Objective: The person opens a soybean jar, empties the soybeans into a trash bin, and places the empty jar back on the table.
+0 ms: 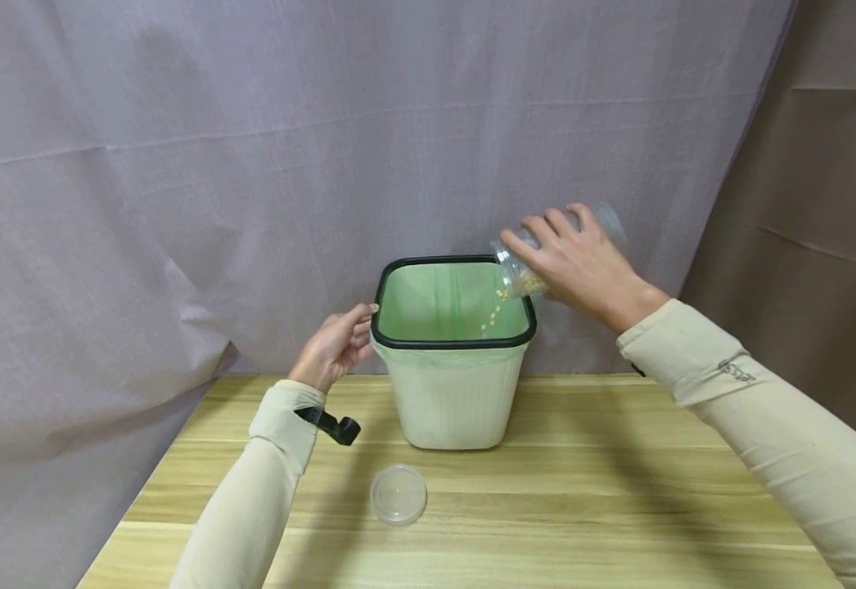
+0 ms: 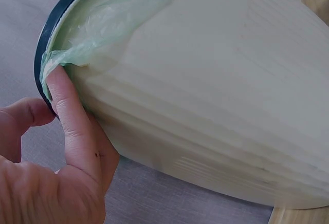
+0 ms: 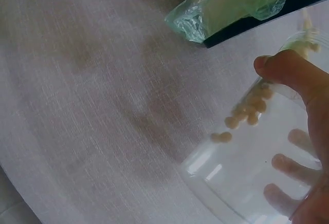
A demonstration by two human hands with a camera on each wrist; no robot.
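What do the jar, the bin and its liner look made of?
Jar: clear smooth plastic or glass; fingers show through it. Bin: likely matte cream plastic, ribbed walls, black rim. Liner: thin green plastic film, crinkled and translucent.

A pale wooden table (image 1: 619,491) stands before grey-lilac cloth backdrop (image 1: 251,164).

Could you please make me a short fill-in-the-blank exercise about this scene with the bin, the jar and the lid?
1. The right hand tilts a clear jar over the bin, and small pale ____ fall from it.
2. The left hand touches the bin's black ____.
3. The bin is lined with a ____ plastic bag.
4. The round clear lid lies on the wooden ____, in front of the bin.

Missing words: beans; rim; green; table
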